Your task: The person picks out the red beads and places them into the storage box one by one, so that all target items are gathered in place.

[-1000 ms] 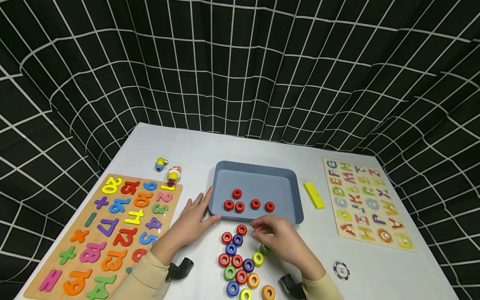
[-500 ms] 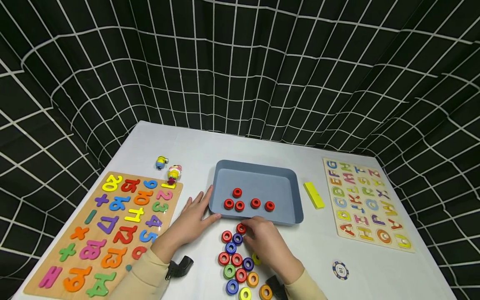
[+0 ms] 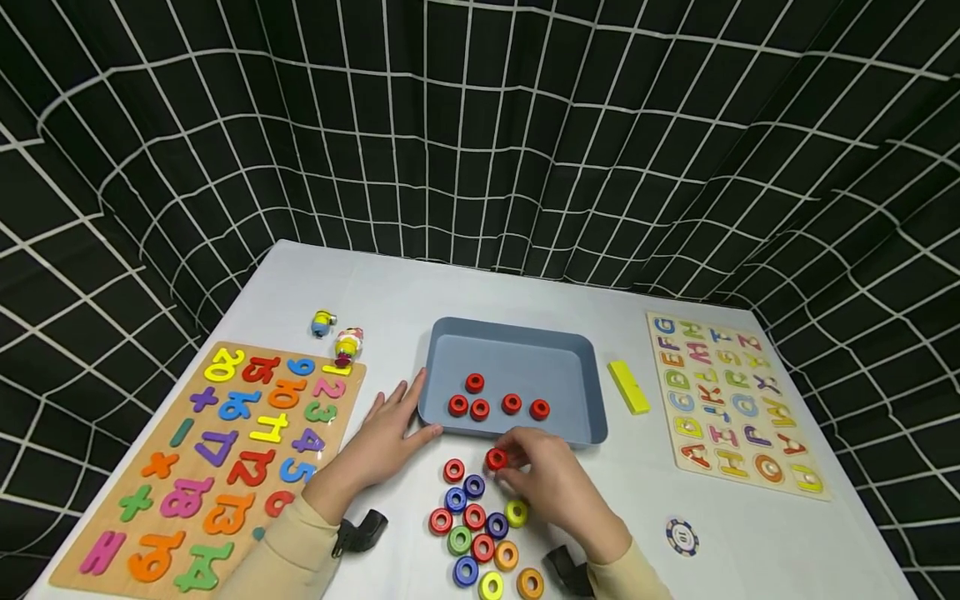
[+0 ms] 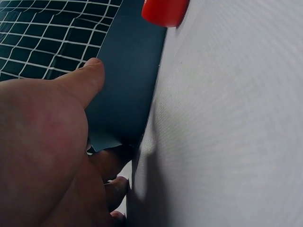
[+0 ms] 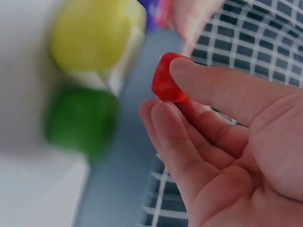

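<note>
My right hand (image 3: pixel 551 475) pinches a red ring (image 3: pixel 496 459) between thumb and fingers, just in front of the tray's near wall; the right wrist view shows the red ring (image 5: pixel 166 78) at the fingertips. Spread against the near left corner of the blue-grey tray (image 3: pixel 525 333) is my left hand (image 3: pixel 382 442), its thumb along the near wall in the left wrist view. Several red rings (image 3: pixel 480 409) lie inside the tray. On the table before it, a loose group of red, blue, green, yellow and orange rings (image 3: pixel 474 517) lies beside the right hand, which hides part of the group.
A number board (image 3: pixel 168 467) lies at the left, with two small figurines (image 3: pixel 347 343) by its far corner. To the tray's right are a yellow block (image 3: pixel 628 387), a letter board (image 3: pixel 735 408) and a poker chip (image 3: pixel 682 537). A black gridded curtain (image 3: pixel 480 125) surrounds the table.
My right hand moved left to the red ring nearest the tray, took hold of it and drew it slightly right. A few rings beside it shifted a little. The left hand stayed put.
</note>
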### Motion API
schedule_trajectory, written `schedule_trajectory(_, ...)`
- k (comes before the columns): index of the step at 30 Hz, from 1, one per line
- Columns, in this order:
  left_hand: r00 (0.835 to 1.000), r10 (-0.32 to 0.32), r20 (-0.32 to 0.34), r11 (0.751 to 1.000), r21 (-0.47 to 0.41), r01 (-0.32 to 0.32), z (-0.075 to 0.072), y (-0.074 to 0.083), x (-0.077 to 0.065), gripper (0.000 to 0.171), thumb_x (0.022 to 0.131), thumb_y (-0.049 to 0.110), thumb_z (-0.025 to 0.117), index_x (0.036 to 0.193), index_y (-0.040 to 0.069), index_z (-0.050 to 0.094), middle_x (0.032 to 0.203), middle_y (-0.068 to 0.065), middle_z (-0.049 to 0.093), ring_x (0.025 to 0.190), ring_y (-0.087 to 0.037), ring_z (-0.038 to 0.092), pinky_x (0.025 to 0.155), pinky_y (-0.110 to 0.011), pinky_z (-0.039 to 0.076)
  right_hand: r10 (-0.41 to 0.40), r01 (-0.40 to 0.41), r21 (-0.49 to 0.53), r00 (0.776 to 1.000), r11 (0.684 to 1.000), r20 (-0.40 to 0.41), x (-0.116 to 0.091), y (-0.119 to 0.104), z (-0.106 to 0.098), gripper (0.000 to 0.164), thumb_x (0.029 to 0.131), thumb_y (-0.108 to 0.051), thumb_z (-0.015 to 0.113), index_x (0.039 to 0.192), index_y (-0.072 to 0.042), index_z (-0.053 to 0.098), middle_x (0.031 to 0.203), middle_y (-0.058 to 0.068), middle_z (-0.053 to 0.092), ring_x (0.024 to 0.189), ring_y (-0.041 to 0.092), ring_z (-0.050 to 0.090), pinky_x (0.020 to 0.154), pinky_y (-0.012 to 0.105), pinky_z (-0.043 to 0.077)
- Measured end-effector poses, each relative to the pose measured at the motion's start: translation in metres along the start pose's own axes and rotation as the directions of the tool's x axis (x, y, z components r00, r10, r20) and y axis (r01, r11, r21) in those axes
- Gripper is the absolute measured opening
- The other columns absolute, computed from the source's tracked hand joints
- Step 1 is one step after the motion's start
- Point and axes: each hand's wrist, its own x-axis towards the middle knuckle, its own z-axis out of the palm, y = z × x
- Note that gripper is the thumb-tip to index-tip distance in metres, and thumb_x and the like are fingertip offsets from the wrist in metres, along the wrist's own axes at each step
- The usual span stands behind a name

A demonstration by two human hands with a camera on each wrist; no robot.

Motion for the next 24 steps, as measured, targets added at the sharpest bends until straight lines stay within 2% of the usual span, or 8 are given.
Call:
schedule_trajectory(2, 1.000, -0.003, 0.005, 1.000, -0.002, 0.003, 0.000, 0.000, 0.000, 0.088, 0.091, 0.057, 0.053, 0.156, 0.029, 0.001, 0.160, -0.005, 0.024, 0.150, -0.029, 0.015, 0.123, -0.051, 0.001, 0.040, -0.037, 0.042, 0.997, 0.998, -0.066, 0.000, 0.007, -0.013, 0.026, 0.076, -0.006, 0.079, 0.098, -0.014, 0.068, 0.090, -0.004, 0.069, 0.079, 0.005, 0.065, 0.072, 0.025, 0.057)
schedule_trajectory(5, 1.000, -0.002, 0.002, 1.000, -0.012, 0.002, 0.000, 0.000, 0.000, 0.088, 0.091, 0.056, 0.054, 0.156, 0.028, 0.002, 0.160, -0.005, 0.024, 0.150, -0.029, 0.015, 0.123, -0.051, 0.001, 0.098, -0.088, 0.058, 0.977, 0.994, -0.187, 0.004, 0.022, -0.030, 0.027, 0.076, -0.004, 0.079, 0.100, -0.012, 0.069, 0.090, -0.002, 0.070, 0.080, 0.007, 0.064, 0.074, 0.027, 0.057)
schedule_trajectory(8, 1.000, 0.010, 0.001, 1.000, -0.013, -0.010, 0.000, 0.000, 0.000, 0.088, 0.091, 0.055, 0.055, 0.156, 0.027, 0.003, 0.160, -0.006, 0.024, 0.150, -0.030, 0.016, 0.123, -0.052, 0.002, 0.143, -0.137, 0.045, 0.958, 0.990, -0.248, 0.008, 0.038, -0.042, 0.025, 0.078, -0.007, 0.078, 0.101, -0.011, 0.069, 0.089, 0.000, 0.070, 0.079, 0.009, 0.064, 0.072, 0.026, 0.055)
schedule_trajectory(13, 1.000, 0.015, 0.003, 1.000, -0.012, -0.015, 0.002, -0.001, 0.000, 0.088, 0.091, 0.055, 0.055, 0.156, 0.027, 0.002, 0.160, -0.006, 0.025, 0.150, -0.030, 0.016, 0.123, -0.052, 0.002, 0.181, -0.181, 0.026, 0.948, 0.983, -0.263, 0.016, 0.053, -0.048, 0.026, 0.080, -0.009, 0.077, 0.105, -0.008, 0.068, 0.089, 0.003, 0.070, 0.079, 0.013, 0.063, 0.070, 0.027, 0.053)
schedule_trajectory(18, 1.000, 0.010, -0.005, 1.000, -0.018, -0.010, 0.002, -0.002, 0.000, 0.088, 0.091, 0.055, 0.055, 0.156, 0.027, 0.003, 0.159, -0.007, 0.025, 0.150, -0.031, 0.016, 0.123, -0.052, 0.001, 0.183, -0.194, -0.014, 0.943, 0.981, -0.279, 0.036, 0.062, -0.048, 0.026, 0.081, -0.010, 0.076, 0.105, -0.005, 0.068, 0.091, 0.007, 0.071, 0.080, 0.016, 0.063, 0.070, 0.031, 0.054)
schedule_trajectory(24, 1.000, 0.012, -0.008, 1.000, -0.015, -0.012, 0.002, -0.001, 0.000, 0.088, 0.091, 0.054, 0.056, 0.156, 0.026, 0.004, 0.159, -0.007, 0.026, 0.150, -0.030, 0.017, 0.123, -0.052, 0.001, 0.190, -0.207, -0.048, 0.951, 0.977, -0.243, 0.060, 0.068, -0.045, 0.025, 0.082, -0.012, 0.076, 0.105, -0.006, 0.068, 0.091, 0.007, 0.070, 0.079, 0.018, 0.062, 0.072, 0.034, 0.054)
